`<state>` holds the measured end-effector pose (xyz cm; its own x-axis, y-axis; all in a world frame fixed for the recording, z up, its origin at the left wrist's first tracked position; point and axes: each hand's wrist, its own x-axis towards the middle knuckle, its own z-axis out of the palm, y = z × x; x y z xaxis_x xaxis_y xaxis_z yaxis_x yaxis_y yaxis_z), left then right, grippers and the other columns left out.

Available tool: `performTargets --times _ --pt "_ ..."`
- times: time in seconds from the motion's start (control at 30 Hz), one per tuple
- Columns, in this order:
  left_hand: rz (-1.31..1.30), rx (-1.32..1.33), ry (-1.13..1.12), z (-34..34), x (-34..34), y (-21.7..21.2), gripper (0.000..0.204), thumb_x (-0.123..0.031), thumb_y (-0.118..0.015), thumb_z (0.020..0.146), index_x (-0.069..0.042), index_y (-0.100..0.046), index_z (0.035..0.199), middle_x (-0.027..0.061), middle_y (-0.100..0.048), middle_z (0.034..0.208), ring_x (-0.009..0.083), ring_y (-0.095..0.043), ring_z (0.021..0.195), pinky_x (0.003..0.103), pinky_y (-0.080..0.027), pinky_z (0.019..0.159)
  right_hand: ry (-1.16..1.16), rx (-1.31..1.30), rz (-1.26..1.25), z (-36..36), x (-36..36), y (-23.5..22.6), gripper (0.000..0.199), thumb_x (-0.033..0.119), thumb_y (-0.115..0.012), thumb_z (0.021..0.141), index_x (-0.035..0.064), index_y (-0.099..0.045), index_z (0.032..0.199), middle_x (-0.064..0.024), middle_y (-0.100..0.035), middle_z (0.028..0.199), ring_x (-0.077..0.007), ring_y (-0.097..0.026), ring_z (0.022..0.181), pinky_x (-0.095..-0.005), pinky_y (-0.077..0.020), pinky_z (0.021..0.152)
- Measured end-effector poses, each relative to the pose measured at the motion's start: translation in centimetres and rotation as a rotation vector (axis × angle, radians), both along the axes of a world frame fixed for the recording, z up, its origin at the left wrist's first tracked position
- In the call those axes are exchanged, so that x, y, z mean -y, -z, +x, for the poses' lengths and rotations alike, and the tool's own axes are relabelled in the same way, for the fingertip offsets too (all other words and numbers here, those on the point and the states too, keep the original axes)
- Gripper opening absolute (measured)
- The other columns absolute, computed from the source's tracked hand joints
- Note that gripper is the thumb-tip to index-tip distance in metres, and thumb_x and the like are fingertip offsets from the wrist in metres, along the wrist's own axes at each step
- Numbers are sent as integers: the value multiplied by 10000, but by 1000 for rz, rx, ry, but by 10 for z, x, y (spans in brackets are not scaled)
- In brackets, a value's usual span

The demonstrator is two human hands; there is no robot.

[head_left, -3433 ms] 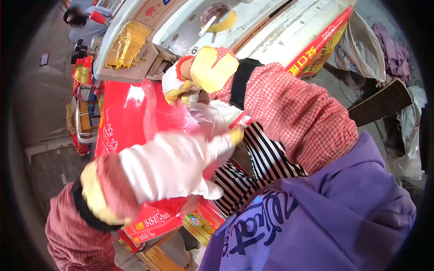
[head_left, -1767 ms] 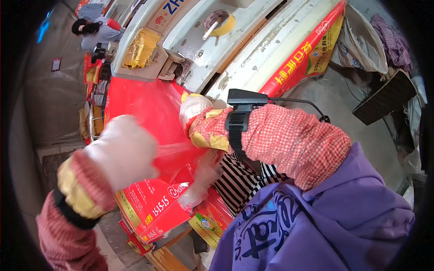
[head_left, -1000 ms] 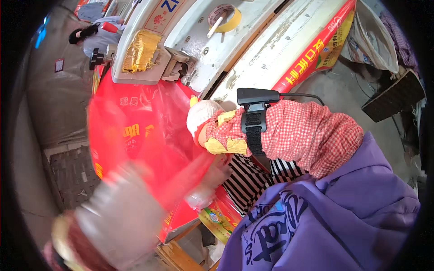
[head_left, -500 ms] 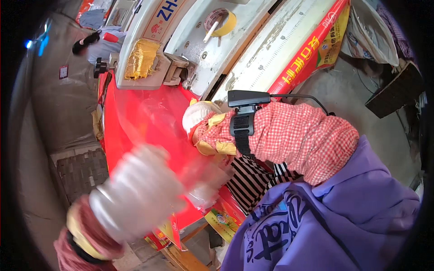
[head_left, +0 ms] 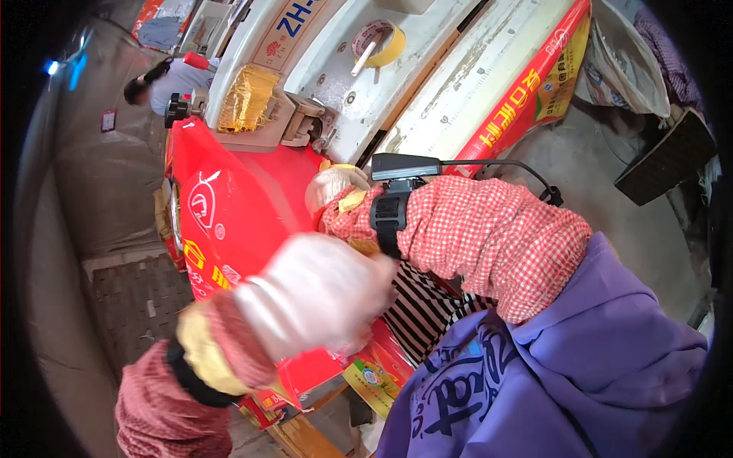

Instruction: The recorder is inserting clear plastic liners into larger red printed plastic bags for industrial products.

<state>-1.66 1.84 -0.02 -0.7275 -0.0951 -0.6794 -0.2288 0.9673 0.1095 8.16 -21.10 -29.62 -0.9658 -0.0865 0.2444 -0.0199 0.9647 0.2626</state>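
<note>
Red printed bag (head_left: 229,206) lies flat on the machine bed (head_left: 427,99), centre-left. Right hand (head_left: 332,187), gloved, fingers curled onto its far edge. Left hand (head_left: 313,294), gloved, blurred above near edge; finger state cannot tell. Tape roll (head_left: 382,42) far.

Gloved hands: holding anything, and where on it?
Right hand rests on the red plastic bag at its upper right edge; grip hidden. Left hand is motion-blurred over the bag; hold cannot be told.
</note>
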Motion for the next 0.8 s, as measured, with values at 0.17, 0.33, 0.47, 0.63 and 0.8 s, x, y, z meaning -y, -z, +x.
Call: performTargets --times 0.17,0.33,0.47,0.63,0.8 --pt "-399 91 -108 96 61 -90 175 -200 -691 598 -120 -663 752 53 -565 616 287 -552 645 383 -435 607 -455 471 -265 22 -139 -18 213 255 -584 804 51 -611 862 -88 -619 801 -234 -585 674 -371 -483 611" --pt "-147 -87 89 46 -31 -31 117 -222 -604 673 -159 -533 604 34 -496 520 223 -534 485 347 -400 480 -1411 741 -559 -38 -167 -81 146 184 -521 821 88 -631 832 -46 -602 691 -198 -579 579 -362 -451 495" --pt "-251 -212 -180 67 -13 27 119 -212 -597 671 -108 -561 625 76 -548 552 276 -578 536 377 -456 516 -1680 718 -583 -64 -153 -98 102 163 -578 738 82 -641 740 -65 -600 612 -228 -603 559 -396 -449 449" --pt "-416 -286 -442 86 55 64 120 -176 -556 727 -67 -576 681 158 -582 690 350 -582 703 456 -454 612 -1749 1189 -838 -99 -117 -107 304 190 -640 646 43 -670 911 -101 -661 738 -267 -652 734 -392 -506 621" --pt "-501 -551 -948 149 150 129 121 -145 -540 766 -34 -589 771 190 -603 755 360 -594 773 433 -460 682 -439 2771 -1086 -96 -152 -133 356 222 -465 893 138 -442 1238 -76 -537 1174 -257 -535 1060 -428 -442 878"
